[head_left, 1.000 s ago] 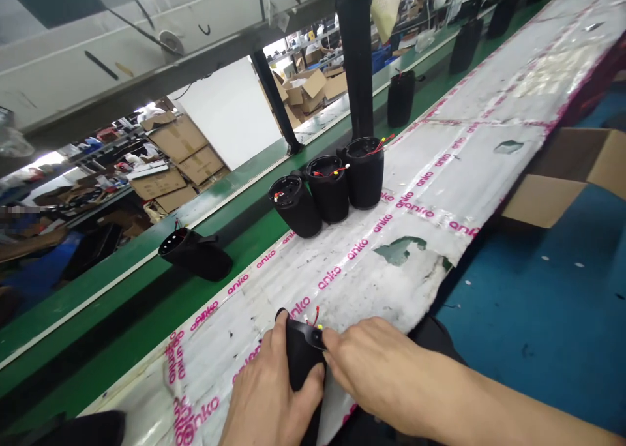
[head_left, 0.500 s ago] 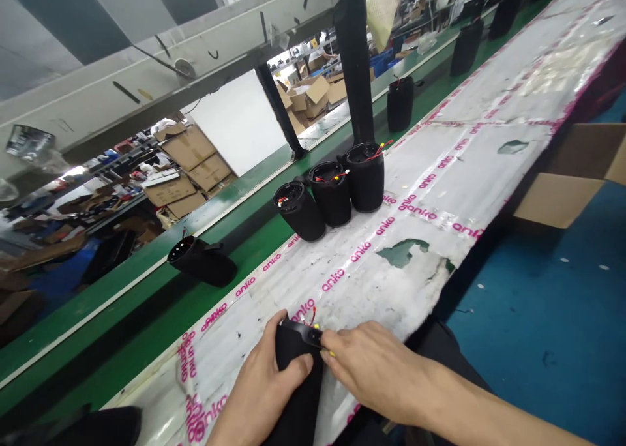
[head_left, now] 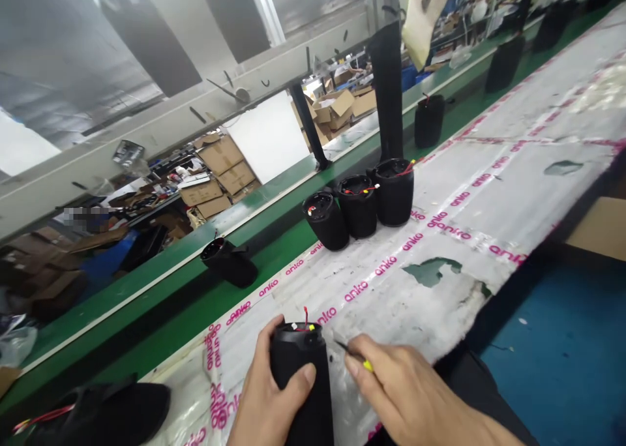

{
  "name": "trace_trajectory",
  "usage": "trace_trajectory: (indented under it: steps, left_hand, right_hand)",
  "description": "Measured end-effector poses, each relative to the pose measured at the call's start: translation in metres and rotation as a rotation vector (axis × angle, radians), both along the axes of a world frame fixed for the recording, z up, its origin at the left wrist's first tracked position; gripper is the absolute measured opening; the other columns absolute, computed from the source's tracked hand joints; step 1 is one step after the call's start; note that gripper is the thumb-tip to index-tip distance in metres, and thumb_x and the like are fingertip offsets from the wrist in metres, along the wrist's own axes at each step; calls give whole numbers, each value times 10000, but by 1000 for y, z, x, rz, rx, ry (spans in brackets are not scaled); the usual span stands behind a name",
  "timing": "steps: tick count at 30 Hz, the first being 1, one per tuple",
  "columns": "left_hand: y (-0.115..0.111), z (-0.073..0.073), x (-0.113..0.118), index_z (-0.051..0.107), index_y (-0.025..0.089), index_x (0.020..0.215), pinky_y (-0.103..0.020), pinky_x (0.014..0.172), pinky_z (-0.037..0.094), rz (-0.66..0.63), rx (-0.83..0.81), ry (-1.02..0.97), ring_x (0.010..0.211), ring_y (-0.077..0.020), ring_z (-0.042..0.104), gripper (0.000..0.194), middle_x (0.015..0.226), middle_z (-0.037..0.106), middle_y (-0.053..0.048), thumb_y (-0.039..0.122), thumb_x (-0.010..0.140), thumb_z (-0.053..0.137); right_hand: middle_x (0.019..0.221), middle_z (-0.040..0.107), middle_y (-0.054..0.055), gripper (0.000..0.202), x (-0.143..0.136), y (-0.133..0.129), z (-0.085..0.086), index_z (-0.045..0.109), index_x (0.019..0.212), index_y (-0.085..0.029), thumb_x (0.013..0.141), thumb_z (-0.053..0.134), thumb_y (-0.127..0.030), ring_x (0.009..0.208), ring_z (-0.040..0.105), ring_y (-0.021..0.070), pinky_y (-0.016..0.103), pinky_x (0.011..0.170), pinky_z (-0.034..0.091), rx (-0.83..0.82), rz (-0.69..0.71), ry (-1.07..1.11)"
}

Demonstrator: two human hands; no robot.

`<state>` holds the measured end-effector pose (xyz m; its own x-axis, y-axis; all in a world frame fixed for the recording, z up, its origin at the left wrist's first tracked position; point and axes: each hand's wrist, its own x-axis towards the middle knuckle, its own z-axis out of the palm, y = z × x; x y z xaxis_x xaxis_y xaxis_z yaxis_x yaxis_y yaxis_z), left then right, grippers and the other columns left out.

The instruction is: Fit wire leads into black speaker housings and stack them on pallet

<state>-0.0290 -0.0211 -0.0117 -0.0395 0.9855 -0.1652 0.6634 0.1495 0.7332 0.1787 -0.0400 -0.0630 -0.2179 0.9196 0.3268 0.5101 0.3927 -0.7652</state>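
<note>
My left hand (head_left: 274,387) is wrapped round a black, cloth-covered cylindrical speaker housing (head_left: 313,394), its thumb across the front. The housing stands close to upright, slightly tilted, with its bottom out of frame. Short red wires with white and yellow connectors (head_left: 303,327) stick up at its open top. To the right, my right hand (head_left: 405,381) is closed on a thin dark pointed tool (head_left: 353,352) with a yellow part. The tool's tip points at the housing's rim but is apart from it; most of its handle is hidden in the fingers.
Three similar housings (head_left: 357,205) stand together on the plastic-covered bench (head_left: 372,309). Another housing (head_left: 229,261) leans on the green conveyor (head_left: 278,257) beyond. At lower left lies a dark housing (head_left: 122,410) with red wires. A cardboard flap (head_left: 599,227) shows at right.
My right hand has pulled the tool away from the housing's rim, to the right. My left hand keeps its hold, and the housing's top opening now faces me more. The camera view has shifted.
</note>
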Motion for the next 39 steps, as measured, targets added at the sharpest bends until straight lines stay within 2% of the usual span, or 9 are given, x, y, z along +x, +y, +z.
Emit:
trace_trajectory:
  steps: [3,5,9,12,17,21,26,32,39]
  left_hand:
    - [-2,3,2,170,222,1525,-490,1098,393,63,45,173,1330,-347,512,874,1429,533,-145,507,812,586]
    - [-2,0,1,92,218,1548,-485,1102,390,82,54,215,1353,-346,491,935,1451,510,-152,488,808,595]
    - [0,-11,-1,246,218,1494,-483,1144,334,90,66,117,1372,-317,455,841,1488,452,-133,479,785,616]
    - [3,-13,3,340,200,1419,-497,1140,325,91,83,79,1357,-322,450,765,1445,465,-140,466,767,639]
    - [5,-10,12,347,207,1392,-487,1105,358,88,87,131,1315,-325,483,724,1390,487,-129,435,766,633]
    - [7,-14,12,328,250,1411,-481,1102,364,43,67,157,1319,-322,487,750,1425,473,-109,432,761,654]
    - [13,-20,10,344,299,1424,-486,1097,356,-62,45,147,1367,-321,431,620,1503,413,-78,504,868,526]
    - [22,-23,14,357,278,1394,-507,1077,347,-98,-33,212,1335,-344,456,614,1484,443,-97,548,865,511]
    - [30,-23,21,398,221,1329,-507,1071,355,-140,-8,317,1297,-344,503,610,1395,517,-138,570,842,510]
  right_hand:
    - [652,636,3,267,-20,-2,-5,515,969,-225,1018,255,-260,556,646,224,327,517,360,-26,17,-168]
    - [669,655,27,255,-29,-2,-5,514,988,-203,999,259,-224,566,660,247,341,513,335,-63,45,-253]
    - [771,701,65,224,-39,3,2,519,1038,-185,978,303,-189,677,695,276,354,557,328,-136,99,-311]
    - [771,699,59,228,-42,6,6,520,1025,-192,986,296,-189,671,689,271,357,551,310,-180,100,-298]
    - [782,692,64,255,-39,7,8,526,1009,-198,1000,271,-195,701,688,272,359,579,318,-194,85,-301]
    - [809,698,78,276,-31,8,11,551,1035,-189,1018,279,-225,753,687,275,350,625,366,-289,105,-264]
    - [871,704,97,275,-25,9,3,567,1093,-170,1023,309,-232,856,682,276,343,699,408,-363,45,-199]
    - [845,688,73,266,-19,10,-9,575,1026,-198,1033,315,-257,829,674,265,336,679,406,-388,-11,-138]
    - [839,708,97,285,-19,17,-3,601,1003,-170,1019,319,-208,800,700,280,340,642,425,-449,-7,-184]
